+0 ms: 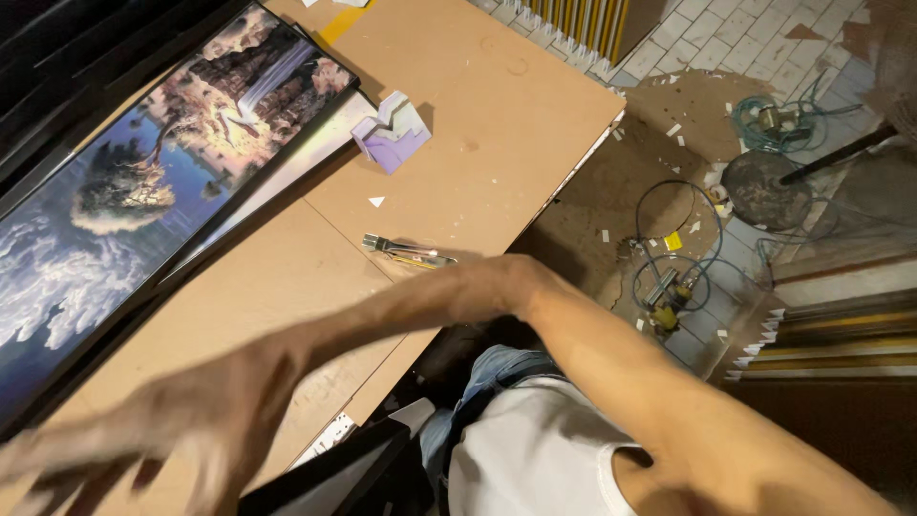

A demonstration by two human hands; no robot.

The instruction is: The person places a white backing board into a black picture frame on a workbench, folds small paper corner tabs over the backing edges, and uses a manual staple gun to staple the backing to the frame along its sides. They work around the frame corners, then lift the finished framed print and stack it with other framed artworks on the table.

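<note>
Framed picture (143,191), a long landscape print of clouds, rocks and a waterfall in a dark frame, lies flat along the left side of a brown fibreboard worktable (497,105), running from the lower left edge up toward the top centre. The one view comes from a head camera looking down.

One arm crosses the view from the lower right corner to the lower left. Going by its origin at the shoulder on the right, it reads as the right hand (181,430), though motion blur makes this uncertain. The hand is spread open with fingers (57,473) apart, holding nothing, low over the bare board just beside the near long edge of the frame. Whether it touches the board or the frame cannot be told through the blur. The left hand is out of view.

Beyond the forearm, a small metal tool (406,252) with a yellowish handle lies on the board, near the table's middle. Farther back sits a pale purple and white corner protector (392,132), just beside the frame's far edge. A tiny white scrap (376,201) lies between the two.

Below the arm, a white sleeveless top (535,449) and blue jeans (497,368) show.

To the right, the tiled floor (726,38) holds coiled wires (673,248) and scattered scraps.
</note>
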